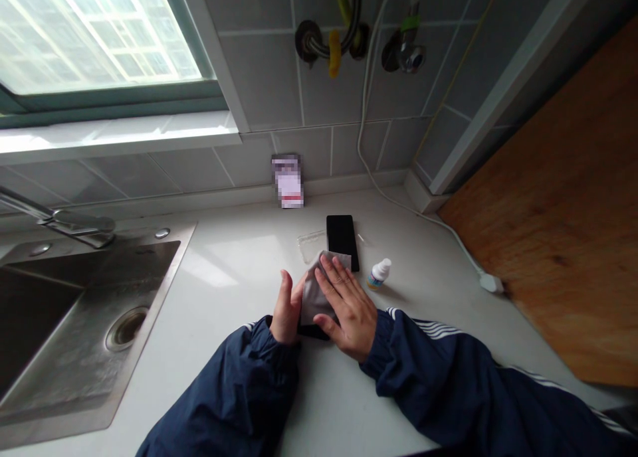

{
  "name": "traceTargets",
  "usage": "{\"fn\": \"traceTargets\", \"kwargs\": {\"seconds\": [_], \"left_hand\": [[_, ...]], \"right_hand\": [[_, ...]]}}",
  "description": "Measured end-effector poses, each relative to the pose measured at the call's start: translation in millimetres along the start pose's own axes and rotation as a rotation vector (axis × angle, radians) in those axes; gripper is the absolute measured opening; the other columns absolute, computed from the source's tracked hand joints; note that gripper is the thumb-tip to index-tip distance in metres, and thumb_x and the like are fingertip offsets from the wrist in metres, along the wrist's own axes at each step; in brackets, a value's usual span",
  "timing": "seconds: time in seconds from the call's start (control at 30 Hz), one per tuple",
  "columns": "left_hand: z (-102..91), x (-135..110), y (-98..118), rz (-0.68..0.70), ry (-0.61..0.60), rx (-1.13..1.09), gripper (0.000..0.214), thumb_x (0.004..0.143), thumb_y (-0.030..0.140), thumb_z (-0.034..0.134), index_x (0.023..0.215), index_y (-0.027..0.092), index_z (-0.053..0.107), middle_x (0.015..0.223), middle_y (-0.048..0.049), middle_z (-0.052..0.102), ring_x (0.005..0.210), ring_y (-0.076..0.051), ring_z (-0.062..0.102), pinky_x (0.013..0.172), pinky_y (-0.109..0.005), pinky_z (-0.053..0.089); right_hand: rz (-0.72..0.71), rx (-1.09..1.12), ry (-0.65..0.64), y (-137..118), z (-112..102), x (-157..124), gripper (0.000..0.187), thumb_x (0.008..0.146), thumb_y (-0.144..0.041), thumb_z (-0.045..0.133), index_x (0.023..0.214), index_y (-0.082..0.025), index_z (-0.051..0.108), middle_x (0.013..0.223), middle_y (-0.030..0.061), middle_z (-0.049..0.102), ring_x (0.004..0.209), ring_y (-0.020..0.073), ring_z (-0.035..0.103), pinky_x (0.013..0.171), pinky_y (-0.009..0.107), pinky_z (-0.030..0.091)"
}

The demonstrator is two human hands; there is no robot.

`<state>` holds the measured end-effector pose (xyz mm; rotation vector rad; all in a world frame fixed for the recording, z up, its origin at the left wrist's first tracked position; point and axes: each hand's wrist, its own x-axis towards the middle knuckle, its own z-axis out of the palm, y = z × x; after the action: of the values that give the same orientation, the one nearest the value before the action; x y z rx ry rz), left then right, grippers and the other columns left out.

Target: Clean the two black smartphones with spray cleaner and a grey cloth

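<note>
Your right hand point(347, 309) lies open, flat on the grey microfiber cloth point(318, 291); your left hand point(287, 309), also open, stands edge-on against it. The cloth covers a dark slab point(313, 332) and touches the near end of a black smartphone point(341, 234).

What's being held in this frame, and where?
A dark flat slab under a grey cloth: the left hand seems to grip its side edge, the right hand presses on top through the cloth.

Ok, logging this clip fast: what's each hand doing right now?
Left hand: open, its side against the grey cloth.
Right hand: open, lying flat on the cloth.
</note>
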<state>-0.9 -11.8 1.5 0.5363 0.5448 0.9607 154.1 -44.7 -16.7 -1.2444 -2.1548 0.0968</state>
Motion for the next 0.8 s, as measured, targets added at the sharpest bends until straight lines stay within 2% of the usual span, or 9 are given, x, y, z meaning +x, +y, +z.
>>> {"fn": "traceTargets", "kwargs": {"seconds": [0.43, 0.63, 0.8], "left_hand": [[0.3, -1.3, 0.6, -0.002, 0.029, 0.002, 0.083, 0.096, 0.077, 0.038, 0.149, 0.017, 0.058, 0.162, -0.0091, 0.049, 0.160, -0.033, 0.021, 0.132, -0.044, 0.012], [2.6, -1.4, 1.3, -0.040, 0.031, -0.056, 0.083, 0.095, 0.076, 0.042, 0.153, 0.018, 0.053, 0.161, -0.0107, 0.049, 0.157, -0.036, 0.028, 0.131, -0.049, 0.016], [2.6, -1.8, 0.1, -0.033, 0.020, -0.027, 0.084, 0.092, 0.078, 0.046, 0.151, 0.019, 0.055, 0.160, -0.0111, 0.050, 0.157, -0.036, 0.029, 0.131, -0.050, 0.016]], "right_hand": [[-0.001, 0.004, -0.005, -1.0, 0.7, -0.6, 0.077, 0.107, -0.064, 0.026, 0.168, -0.016, 0.017, 0.174, 0.0120, 0.019, 0.161, 0.0309, 0.016, 0.127, 0.054, 0.030], [-0.014, 0.004, -0.009, 2.1, -1.4, 1.3, 0.076, 0.108, -0.061, 0.028, 0.169, -0.018, 0.012, 0.174, 0.0121, 0.020, 0.161, 0.0311, 0.017, 0.126, 0.054, 0.031], [0.010, 0.013, 0.039, 1.4, -1.4, 2.1, 0.076, 0.108, -0.058, 0.033, 0.169, -0.018, 0.010, 0.174, 0.0124, 0.019, 0.161, 0.0313, 0.019, 0.127, 0.054, 0.031]]}}
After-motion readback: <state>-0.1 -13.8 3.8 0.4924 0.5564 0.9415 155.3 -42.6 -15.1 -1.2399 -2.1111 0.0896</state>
